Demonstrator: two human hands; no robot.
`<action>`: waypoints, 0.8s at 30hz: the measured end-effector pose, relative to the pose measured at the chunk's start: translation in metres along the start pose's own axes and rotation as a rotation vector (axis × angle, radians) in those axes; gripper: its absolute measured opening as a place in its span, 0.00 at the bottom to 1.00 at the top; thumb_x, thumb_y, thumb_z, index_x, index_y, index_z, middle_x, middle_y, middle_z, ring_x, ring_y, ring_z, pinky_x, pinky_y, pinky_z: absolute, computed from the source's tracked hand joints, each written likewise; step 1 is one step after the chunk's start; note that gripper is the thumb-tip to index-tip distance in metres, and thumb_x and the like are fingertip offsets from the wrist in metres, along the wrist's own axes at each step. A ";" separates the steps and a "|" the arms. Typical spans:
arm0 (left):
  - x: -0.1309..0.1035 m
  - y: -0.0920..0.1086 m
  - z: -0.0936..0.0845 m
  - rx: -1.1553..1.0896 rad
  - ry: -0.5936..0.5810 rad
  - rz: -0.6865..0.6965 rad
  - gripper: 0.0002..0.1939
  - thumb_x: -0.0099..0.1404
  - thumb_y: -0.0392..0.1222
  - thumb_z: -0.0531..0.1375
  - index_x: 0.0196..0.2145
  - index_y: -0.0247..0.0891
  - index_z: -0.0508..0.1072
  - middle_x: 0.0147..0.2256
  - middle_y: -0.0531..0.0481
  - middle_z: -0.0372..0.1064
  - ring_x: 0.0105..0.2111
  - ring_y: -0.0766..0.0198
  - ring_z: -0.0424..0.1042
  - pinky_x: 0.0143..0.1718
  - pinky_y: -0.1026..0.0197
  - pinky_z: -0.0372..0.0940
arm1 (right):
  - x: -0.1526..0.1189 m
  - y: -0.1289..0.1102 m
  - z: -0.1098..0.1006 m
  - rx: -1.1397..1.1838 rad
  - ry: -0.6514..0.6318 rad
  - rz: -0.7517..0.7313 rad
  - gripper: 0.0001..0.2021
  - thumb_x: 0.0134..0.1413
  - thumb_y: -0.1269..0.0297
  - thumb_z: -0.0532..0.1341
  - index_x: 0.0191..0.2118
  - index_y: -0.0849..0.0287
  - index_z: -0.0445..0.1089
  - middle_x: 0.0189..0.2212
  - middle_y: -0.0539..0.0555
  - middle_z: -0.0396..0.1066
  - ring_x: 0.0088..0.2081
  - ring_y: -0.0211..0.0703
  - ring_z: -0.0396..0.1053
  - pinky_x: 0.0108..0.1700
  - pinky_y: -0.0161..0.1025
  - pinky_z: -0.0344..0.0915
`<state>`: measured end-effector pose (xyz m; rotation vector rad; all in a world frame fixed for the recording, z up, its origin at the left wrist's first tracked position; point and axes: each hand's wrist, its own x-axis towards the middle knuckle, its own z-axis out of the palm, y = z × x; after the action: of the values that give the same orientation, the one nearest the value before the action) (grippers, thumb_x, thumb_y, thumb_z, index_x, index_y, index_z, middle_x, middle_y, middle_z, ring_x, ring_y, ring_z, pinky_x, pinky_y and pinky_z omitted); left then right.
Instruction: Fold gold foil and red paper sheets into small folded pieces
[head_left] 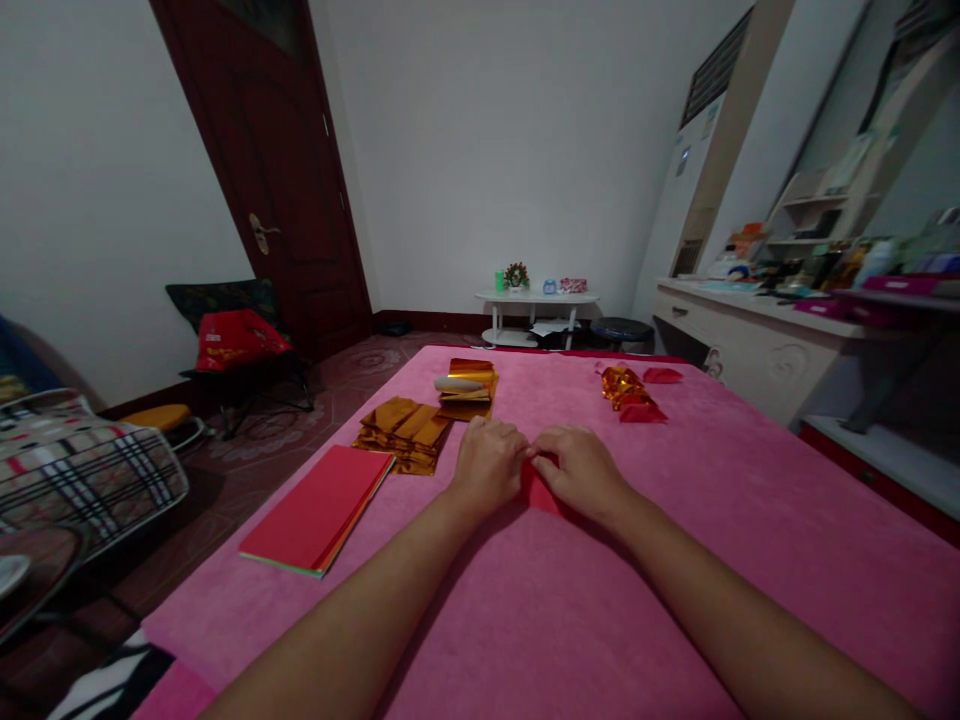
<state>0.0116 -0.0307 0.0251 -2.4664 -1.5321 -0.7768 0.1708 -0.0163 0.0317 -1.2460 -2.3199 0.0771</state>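
Note:
Both my hands meet over the pink-covered table [637, 590], pinching one piece of red paper [541, 490] between them. My left hand [489, 462] has its fingers closed at the paper's upper left edge. At its upper right, my right hand [581, 468] is closed with thumb and fingers pressed together. Most of the paper is hidden behind the hands, so its exact shape does not show. Just left of my left hand lie bundles of folded gold foil paper [409, 425]. A stack of coloured paper [322, 505], red on top, lies nearer on the left.
More gold foil [469, 385] with a grey, rounded object [457, 384] on it lies beyond my left hand. Crumpled gold and red foil pieces [622, 388] lie at the far right. A dresser [765, 320] stands on the right, a chair with a red bag [238, 340] on the left.

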 end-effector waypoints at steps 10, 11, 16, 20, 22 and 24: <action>0.004 -0.023 -0.008 -0.069 0.063 -0.123 0.09 0.62 0.39 0.54 0.28 0.39 0.73 0.32 0.48 0.73 0.37 0.61 0.67 0.40 0.58 0.54 | 0.004 0.043 0.000 0.569 -0.077 0.198 0.10 0.45 0.64 0.56 0.24 0.61 0.73 0.24 0.51 0.70 0.27 0.39 0.66 0.27 0.32 0.59; 0.004 -0.026 -0.009 -0.070 0.066 -0.134 0.09 0.62 0.39 0.54 0.28 0.39 0.73 0.33 0.48 0.73 0.37 0.60 0.67 0.40 0.58 0.55 | 0.004 0.047 0.000 0.599 -0.072 0.225 0.10 0.44 0.64 0.56 0.23 0.62 0.73 0.23 0.51 0.69 0.26 0.39 0.66 0.26 0.32 0.58; 0.005 -0.040 -0.008 -0.061 0.128 -0.163 0.09 0.62 0.39 0.54 0.27 0.38 0.73 0.32 0.47 0.73 0.35 0.61 0.68 0.37 0.60 0.56 | 0.004 0.060 -0.003 0.608 0.045 0.347 0.09 0.43 0.63 0.56 0.21 0.61 0.69 0.18 0.50 0.66 0.23 0.37 0.64 0.24 0.32 0.58; 0.007 -0.034 -0.006 -0.086 0.124 -0.139 0.10 0.62 0.39 0.54 0.27 0.38 0.73 0.31 0.48 0.73 0.33 0.62 0.68 0.35 0.61 0.56 | 0.006 0.045 0.000 0.737 0.112 0.275 0.11 0.45 0.59 0.59 0.33 0.60 0.69 0.27 0.52 0.70 0.27 0.38 0.66 0.29 0.33 0.62; 0.008 -0.029 -0.005 -0.087 0.124 -0.114 0.10 0.62 0.39 0.54 0.26 0.38 0.72 0.31 0.48 0.73 0.33 0.62 0.68 0.36 0.61 0.55 | 0.008 0.034 0.002 0.699 0.083 0.205 0.11 0.43 0.60 0.61 0.33 0.61 0.70 0.29 0.53 0.71 0.29 0.39 0.67 0.30 0.34 0.62; 0.008 -0.030 -0.003 -0.083 0.131 -0.106 0.10 0.62 0.40 0.54 0.26 0.38 0.72 0.30 0.48 0.73 0.33 0.62 0.68 0.36 0.61 0.55 | 0.008 0.029 0.003 0.620 0.057 0.183 0.08 0.44 0.61 0.60 0.27 0.62 0.69 0.24 0.51 0.69 0.27 0.39 0.65 0.29 0.33 0.61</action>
<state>-0.0125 -0.0109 0.0272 -2.3536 -1.6240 -1.0179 0.1883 0.0074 0.0241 -1.1011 -1.9015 0.7503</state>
